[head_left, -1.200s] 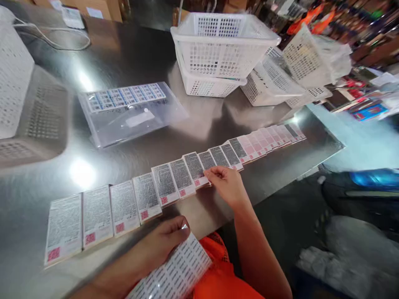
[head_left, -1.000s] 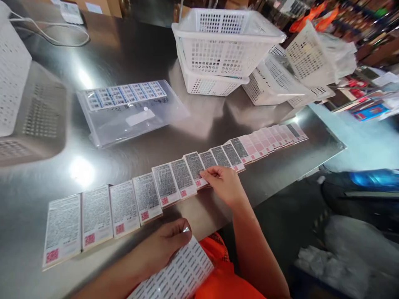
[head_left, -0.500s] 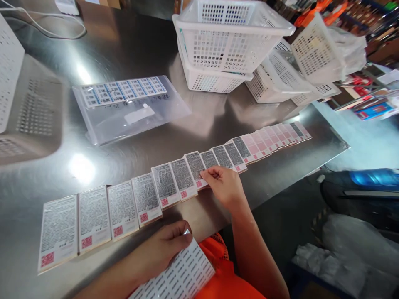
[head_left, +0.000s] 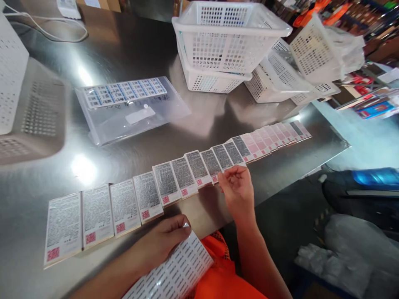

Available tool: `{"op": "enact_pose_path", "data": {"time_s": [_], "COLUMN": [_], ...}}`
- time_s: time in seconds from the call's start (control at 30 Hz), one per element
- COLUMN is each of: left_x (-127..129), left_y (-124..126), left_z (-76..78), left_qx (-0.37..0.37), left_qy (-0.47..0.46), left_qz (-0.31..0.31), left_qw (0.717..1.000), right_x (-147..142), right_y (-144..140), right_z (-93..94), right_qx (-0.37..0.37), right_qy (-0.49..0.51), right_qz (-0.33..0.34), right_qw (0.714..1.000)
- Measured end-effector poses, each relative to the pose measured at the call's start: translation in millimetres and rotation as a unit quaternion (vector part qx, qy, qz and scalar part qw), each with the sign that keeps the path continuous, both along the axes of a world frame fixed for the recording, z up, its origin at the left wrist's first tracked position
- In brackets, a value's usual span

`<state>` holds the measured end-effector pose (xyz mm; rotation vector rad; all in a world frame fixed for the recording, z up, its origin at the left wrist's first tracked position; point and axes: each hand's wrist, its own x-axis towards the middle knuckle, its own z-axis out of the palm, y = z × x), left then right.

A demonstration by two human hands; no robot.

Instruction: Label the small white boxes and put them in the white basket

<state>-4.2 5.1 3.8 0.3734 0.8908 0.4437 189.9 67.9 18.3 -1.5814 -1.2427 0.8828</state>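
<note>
Held a label sheet (head_left: 177,270) in the left hand (head_left: 162,243), thumb and fingers closed on its upper corner, low over an orange garment (head_left: 224,270) just off the near edge of the table (head_left: 131,45). Kept the right hand (head_left: 238,189) at the row of flat packs (head_left: 174,176), fingers curled narrow and pinched together right at the lower edge of a pack near the middle of the row; could not tell whether anything small sat between the fingertips. Judged the laying-out as done: packs spread face up in one long overlapping line along the near edge of the table, from the near left corner away to the far right. Judged the work along the row as roughly halfway, going by where the right hand stood; could not make out which packs already carried a label from the sheet. Looked alike on the left stretch: white faces dense with small black print, a pink square code at the bottom of each. Looked paler and pinker toward the far right end, print too small to read. Farther back on the table, well apart from the row: a clear plastic sleeve (head_left: 134,110) with a strip of blue-and-white stickers inside, two stacked white baskets (head_left: 227,37), and more baskets tipped on their sides (head_left: 311,50).
</note>
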Motion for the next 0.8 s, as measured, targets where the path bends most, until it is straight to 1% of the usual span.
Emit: {"op": "enact_pose_path", "data": {"time_s": [0.03,0.07,0.13,0.17,0.2,0.27,0.37,0.5,0.57,0.67,0.73,0.8], "left_x": [-1.0,-2.1,-4.1,-4.8,-5.3,-5.8,-5.9,-6.5,-6.8,-6.7,-6.4,-6.3], "left_y": [1.2,2.6,5.8,7.4,8.9,10.7,10.6,7.9,7.0,6.7,6.7,6.4], "left_z": [1.7,3.6,7.2,8.5,9.4,9.6,7.5,5.4,5.4,6.2,6.7,7.1], "left_qx": [-0.004,-0.002,0.001,0.003,0.007,0.014,0.022,0.009,-0.002,-0.02,-0.035,-0.045], "left_qy": [0.004,0.01,0.019,0.023,0.026,0.03,0.032,0.001,-0.022,-0.042,-0.051,-0.058], "left_qz": [0.003,0.006,0.016,0.02,0.023,0.022,0.019,0.02,0.019,0.019,0.015,0.01], "left_qw": [1.0,1.0,1.0,1.0,0.999,0.999,0.999,1.0,1.0,0.999,0.998,0.997], "right_x": [1.6,2.4,1.5,0.1,-1.8,-5.9,-10.8,-14.2,-15.0,-15.8,-16.1,-16.5], "right_y": [-9.7,-19.8,-37.8,-44.7,-49.9,-55.3,-56.8,-59.1,-61.0,-62.1,-61.3,-59.9], "right_z": [5.0,10.8,21.5,25.3,27.5,27.1,20.3,15.1,15.6,17.6,19.2,20.8], "right_qx": [-0.032,-0.077,-0.166,-0.197,-0.216,-0.233,-0.241,-0.22,-0.191,-0.138,-0.089,-0.043], "right_qy": [0.024,0.043,0.08,0.095,0.106,0.119,0.14,0.165,0.136,0.039,-0.017,-0.045], "right_qz": [0.051,0.114,0.231,0.266,0.281,0.281,0.268,0.255,0.256,0.265,0.273,0.282], "right_qw": [0.998,0.99,0.955,0.939,0.929,0.923,0.922,0.927,0.938,0.953,0.958,0.957]}}
